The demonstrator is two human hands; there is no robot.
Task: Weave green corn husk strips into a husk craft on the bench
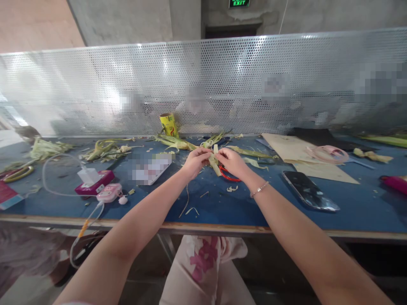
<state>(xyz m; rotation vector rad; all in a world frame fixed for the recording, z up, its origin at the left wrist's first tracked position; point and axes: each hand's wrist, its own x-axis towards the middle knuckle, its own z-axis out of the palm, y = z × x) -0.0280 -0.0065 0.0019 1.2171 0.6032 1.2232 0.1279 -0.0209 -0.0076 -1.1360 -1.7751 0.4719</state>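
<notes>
My left hand and my right hand meet above the middle of the blue table. Both pinch a pale yellow-green leaf strip, folded between the fingertips. Red-handled scissors lie on the table just under my right hand. A thin bracelet circles my right wrist. A pile of green leaf strips lies just beyond my hands.
A phone lies to the right, brown cardboard with a pink tape loop beyond it. Pink power banks with a white charger sit left. More leaf heaps and a yellow cup stand before the perforated metal screen.
</notes>
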